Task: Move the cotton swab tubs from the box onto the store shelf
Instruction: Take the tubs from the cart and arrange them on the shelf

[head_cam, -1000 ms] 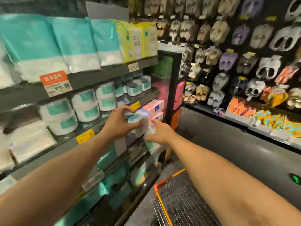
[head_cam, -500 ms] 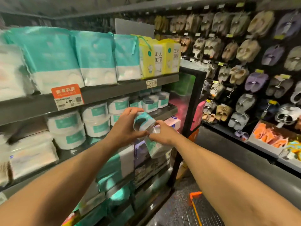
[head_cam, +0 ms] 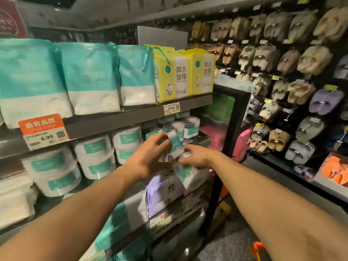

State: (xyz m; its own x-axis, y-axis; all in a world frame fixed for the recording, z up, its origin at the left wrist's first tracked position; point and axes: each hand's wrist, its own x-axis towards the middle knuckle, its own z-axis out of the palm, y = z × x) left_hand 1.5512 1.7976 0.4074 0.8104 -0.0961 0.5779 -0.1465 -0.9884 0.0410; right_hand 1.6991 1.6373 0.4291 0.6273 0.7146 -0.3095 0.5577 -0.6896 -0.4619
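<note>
Pinched in your left hand (head_cam: 148,159), one cotton swab tub (head_cam: 176,146) hangs tilted just before the shelved tubs (head_cam: 191,127); your right hand (head_cam: 197,157) curls over a second tub (head_cam: 185,171) lower. Pushed in tilted, it may topple them.

On the shelf (head_cam: 113,123) stand bags (head_cam: 90,78), beneath it stacked tubs (head_cam: 94,157), to the right hang slippers (head_cam: 301,91).
</note>
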